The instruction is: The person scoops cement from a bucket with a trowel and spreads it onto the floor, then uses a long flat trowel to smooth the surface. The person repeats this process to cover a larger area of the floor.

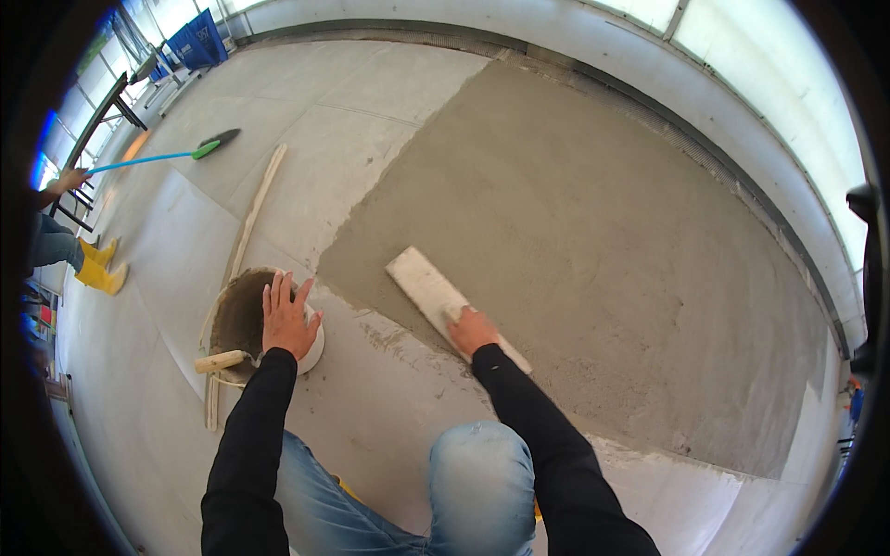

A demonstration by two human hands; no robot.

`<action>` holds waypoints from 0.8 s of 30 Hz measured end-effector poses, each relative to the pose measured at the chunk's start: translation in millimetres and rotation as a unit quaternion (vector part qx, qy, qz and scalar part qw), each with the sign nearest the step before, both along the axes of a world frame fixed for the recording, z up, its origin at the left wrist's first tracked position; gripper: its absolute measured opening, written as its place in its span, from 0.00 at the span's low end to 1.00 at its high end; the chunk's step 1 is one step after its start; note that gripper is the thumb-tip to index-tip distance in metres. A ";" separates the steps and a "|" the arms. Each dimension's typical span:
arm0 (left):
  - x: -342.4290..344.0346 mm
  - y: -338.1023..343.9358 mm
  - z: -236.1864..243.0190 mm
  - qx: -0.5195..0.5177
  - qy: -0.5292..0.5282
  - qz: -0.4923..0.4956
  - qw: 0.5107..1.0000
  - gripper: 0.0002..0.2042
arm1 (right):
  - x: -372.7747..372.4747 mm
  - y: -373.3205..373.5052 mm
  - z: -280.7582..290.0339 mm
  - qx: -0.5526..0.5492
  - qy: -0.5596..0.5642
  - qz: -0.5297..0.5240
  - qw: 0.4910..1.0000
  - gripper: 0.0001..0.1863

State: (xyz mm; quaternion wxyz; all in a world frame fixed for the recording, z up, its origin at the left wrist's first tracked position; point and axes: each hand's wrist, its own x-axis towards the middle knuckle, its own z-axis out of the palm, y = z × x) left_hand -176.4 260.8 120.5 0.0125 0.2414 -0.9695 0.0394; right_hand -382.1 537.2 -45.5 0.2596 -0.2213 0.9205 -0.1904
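Right grip (475, 332), seen from the head view, is holding a long, pale float (422, 283) by its back, fingers curling narrowly around a handle that the hand is mostly hiding. The float is lying aslant over the lower left edge of the grey mortar patch (575, 204), its far end pointing up and left. Left grip (289, 320) is spreading its fingers wide over the right side of a bucket (312, 354); how firmly it is pressing, one cannot tell. A wooden-handled tool (221, 361) is leaning across the bucket's near left rim. Beyond the bucket, a wooden strip (258, 208) is stretching along the pale floor (371, 102). Farther left, a co-worker in yellow boots (102, 273) is holding a blue-handled broom (148, 162).
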 end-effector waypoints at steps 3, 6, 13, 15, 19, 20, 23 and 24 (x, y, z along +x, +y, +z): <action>2.0 -3.1 -2.2 0.014 0.019 -0.010 1.000 0.29 | -23.1 59.1 1.7 -0.001 0.023 -0.063 0.998 0.28; 2.5 -5.7 -5.1 0.050 0.056 -0.002 0.997 0.28 | -14.9 102.4 13.7 0.001 0.020 -0.082 0.996 0.29; 1.2 -9.2 -11.1 0.062 0.056 0.032 0.996 0.28 | 48.2 41.2 8.2 -0.020 -0.024 0.078 0.996 0.26; 1.4 -10.3 -11.8 0.062 0.036 0.063 0.995 0.29 | 43.2 42.3 0.4 -0.003 -0.027 0.027 0.999 0.27; -0.1 -10.1 -13.3 0.058 0.035 0.061 0.996 0.28 | 8.3 121.2 -5.1 0.026 -0.007 -0.085 0.996 0.29; -0.9 -9.8 -13.6 0.053 0.027 0.060 0.996 0.28 | 0.3 152.7 -4.0 0.040 0.014 -0.119 0.992 0.30; -1.8 -7.6 -13.7 0.052 0.035 0.067 0.996 0.28 | -24.6 249.2 5.7 0.076 0.027 -0.222 0.972 0.33; -1.8 -7.1 -13.3 0.048 0.066 0.047 0.996 0.27 | -28.5 277.1 12.1 0.078 0.035 -0.244 0.966 0.35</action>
